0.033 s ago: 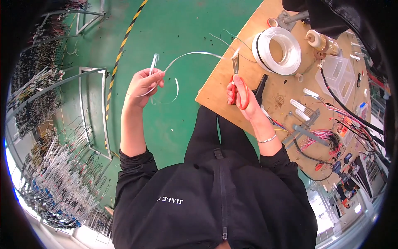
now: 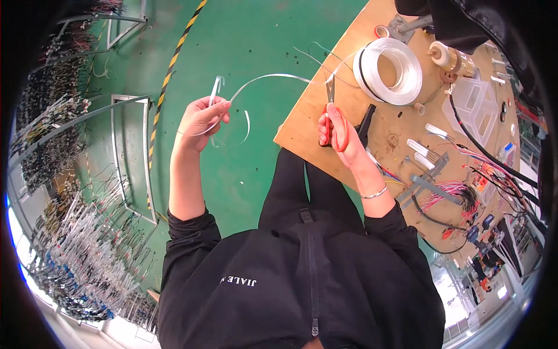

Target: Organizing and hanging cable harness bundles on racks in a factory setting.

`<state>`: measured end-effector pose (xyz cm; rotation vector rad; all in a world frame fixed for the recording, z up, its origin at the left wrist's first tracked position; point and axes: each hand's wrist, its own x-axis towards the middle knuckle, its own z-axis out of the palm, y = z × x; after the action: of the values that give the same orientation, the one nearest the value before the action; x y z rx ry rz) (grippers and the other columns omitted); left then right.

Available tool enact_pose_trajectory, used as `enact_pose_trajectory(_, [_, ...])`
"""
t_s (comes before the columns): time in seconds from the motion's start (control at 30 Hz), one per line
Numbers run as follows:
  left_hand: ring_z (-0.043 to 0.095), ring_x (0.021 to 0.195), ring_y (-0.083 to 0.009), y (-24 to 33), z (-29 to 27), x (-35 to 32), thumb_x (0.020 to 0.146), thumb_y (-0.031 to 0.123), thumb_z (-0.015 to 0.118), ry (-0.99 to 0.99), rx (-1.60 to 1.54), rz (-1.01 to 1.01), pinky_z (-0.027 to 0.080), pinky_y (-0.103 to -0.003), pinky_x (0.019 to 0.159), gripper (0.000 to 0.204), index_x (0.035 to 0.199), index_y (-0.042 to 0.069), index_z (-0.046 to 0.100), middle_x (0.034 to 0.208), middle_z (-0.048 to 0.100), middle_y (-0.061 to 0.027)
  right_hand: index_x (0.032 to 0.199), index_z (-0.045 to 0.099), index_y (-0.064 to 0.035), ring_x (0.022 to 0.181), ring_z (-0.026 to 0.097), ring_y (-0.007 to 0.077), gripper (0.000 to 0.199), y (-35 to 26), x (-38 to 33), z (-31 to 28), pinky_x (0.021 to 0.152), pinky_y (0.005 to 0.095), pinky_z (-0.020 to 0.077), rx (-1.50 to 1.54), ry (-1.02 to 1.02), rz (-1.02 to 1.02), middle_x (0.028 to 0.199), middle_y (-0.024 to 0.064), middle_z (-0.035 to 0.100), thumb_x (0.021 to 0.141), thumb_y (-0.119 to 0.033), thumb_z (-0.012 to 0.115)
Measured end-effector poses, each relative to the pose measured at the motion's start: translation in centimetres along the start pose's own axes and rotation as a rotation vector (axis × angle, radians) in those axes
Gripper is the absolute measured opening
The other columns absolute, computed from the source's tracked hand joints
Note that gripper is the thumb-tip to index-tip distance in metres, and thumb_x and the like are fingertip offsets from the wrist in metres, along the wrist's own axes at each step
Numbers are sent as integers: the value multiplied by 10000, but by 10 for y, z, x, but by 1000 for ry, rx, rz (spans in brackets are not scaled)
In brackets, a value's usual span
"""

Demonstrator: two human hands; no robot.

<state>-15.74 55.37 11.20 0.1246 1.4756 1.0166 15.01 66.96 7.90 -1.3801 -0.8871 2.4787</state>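
Left hand [image 2: 200, 119]: fingers pinched together on a bunch of clear tubing [image 2: 267, 78], held out over the green floor [image 2: 256, 35].
Right hand [image 2: 340, 136]: wrapped round the red handles of the scissors [image 2: 332, 116], blades pointing up and away from the body (whether the blades are parted, I cannot tell).
Tubing: runs in a shallow arc from the left hand's pinch rightward to the scissor blades, then on to the white coil [image 2: 390, 71] on the bench [image 2: 325, 125]; short cut ends loop down below the left fingers.
Long axis: roughly left to right between the two hands, crossing the blades near their tips.
Nearer hand: the right, since the blades meet the tubing at the bench edge; the left holds the free end well apart from that point.
Hands to each other: apart, joined only by the span of tubing.
Bench: coil beyond the scissors, a clear box [image 2: 474, 102] and coloured wires [image 2: 453, 189] further right.
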Motion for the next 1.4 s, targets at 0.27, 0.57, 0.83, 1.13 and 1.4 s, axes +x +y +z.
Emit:
enact_pose_trajectory(0.27, [349, 438, -8, 2, 0, -3, 849, 141, 702, 14, 8, -27, 231, -183, 409, 121, 839, 51, 623, 653, 609, -29, 860, 506, -99, 585, 473, 82, 474, -9, 14, -1, 574, 230, 406, -25, 13, 7, 664, -31, 462, 955, -564, 484])
enact_pose_trajectory(0.57, [353, 438, -11, 0, -5, -1, 848, 140, 702, 29, 36, -29, 230, -185, 405, 119, 849, 51, 624, 653, 611, -29, 807, 507, -98, 510, 442, 72, 510, -7, 24, -2, 489, 224, 387, -105, 66, -13, 619, -35, 448, 917, -596, 532])
enact_pose_trajectory(0.83, [359, 439, -17, -7, -14, -2, 865, 148, 692, 36, 14, -29, 235, -186, 402, 125, 845, 51, 616, 660, 610, -26, 601, 493, -86, 328, 414, 69, 547, 9, 1, 0, 311, 218, 315, -304, 340, -95, 465, -20, 444, 887, -533, 628])
enact_pose_trajectory(1.13, [384, 461, -24, -40, -34, -29, 885, 167, 683, 86, -159, 31, 253, -182, 401, 156, 917, 36, 606, 672, 594, -29, 836, 647, 25, 709, 655, 371, 244, 34, 4, -20, 696, 439, 526, -1143, 621, -327, 696, 195, 638, 833, -217, 672])
enact_pose_trajectory(1.4, [426, 465, -32, -86, -37, -93, 911, 178, 644, 147, -136, 17, 291, -178, 388, 127, 931, 62, 597, 664, 573, 1, 990, 618, 3, 845, 660, 428, 316, 53, 75, -62, 761, 519, 535, -1198, 683, -303, 870, 260, 661, 931, -253, 442])
